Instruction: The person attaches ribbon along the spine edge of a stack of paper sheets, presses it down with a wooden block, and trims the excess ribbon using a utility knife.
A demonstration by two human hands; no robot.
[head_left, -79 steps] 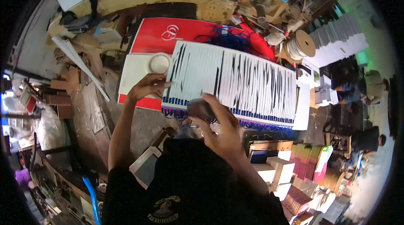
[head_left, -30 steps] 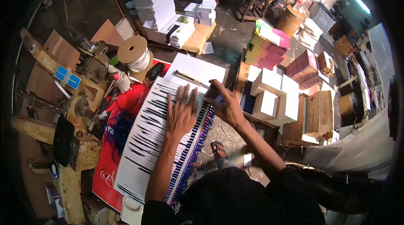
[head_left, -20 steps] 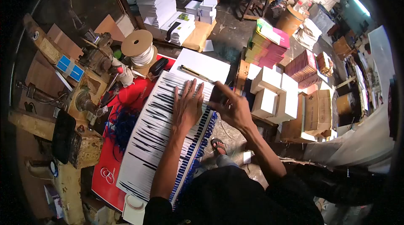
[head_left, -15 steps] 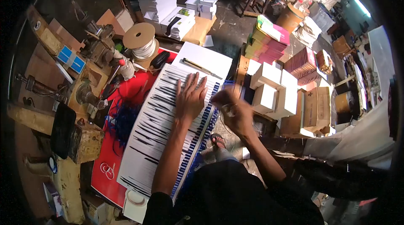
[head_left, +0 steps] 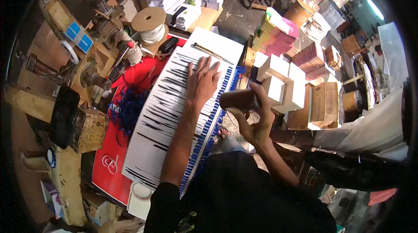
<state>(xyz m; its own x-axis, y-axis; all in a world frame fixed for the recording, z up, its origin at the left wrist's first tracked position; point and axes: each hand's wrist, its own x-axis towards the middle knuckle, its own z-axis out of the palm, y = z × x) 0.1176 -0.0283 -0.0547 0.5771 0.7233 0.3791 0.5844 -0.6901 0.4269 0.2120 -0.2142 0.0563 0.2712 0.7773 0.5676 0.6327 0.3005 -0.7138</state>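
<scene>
My left hand [head_left: 203, 85] lies flat, fingers spread, on a long row of white book blocks [head_left: 148, 130] with dark streaks between them. Blue ribbon ends [head_left: 204, 130] line the right-hand edge of the row. My right hand [head_left: 259, 117] is raised just right of that edge, apart from it. Between its thumb and fingers is a smooth, dark brown, roughly cylindrical piece [head_left: 238, 99], whose kind I cannot make out. A slim pen-like tool [head_left: 211, 52] lies at the far end of the row.
Under the row is a red board [head_left: 104, 163] with a tangle of blue ribbon [head_left: 130, 106]. A cord spool [head_left: 150, 19] and a worn machine [head_left: 89, 137] stand left. White boxes [head_left: 274, 91] and an open carton [head_left: 324, 102] are on the right. Another person sits at the back.
My right hand has moved up and away from the ribbon edge, and its thumb and fingers have spread wider. My left hand stays flat on the row. The view has shifted slightly.
</scene>
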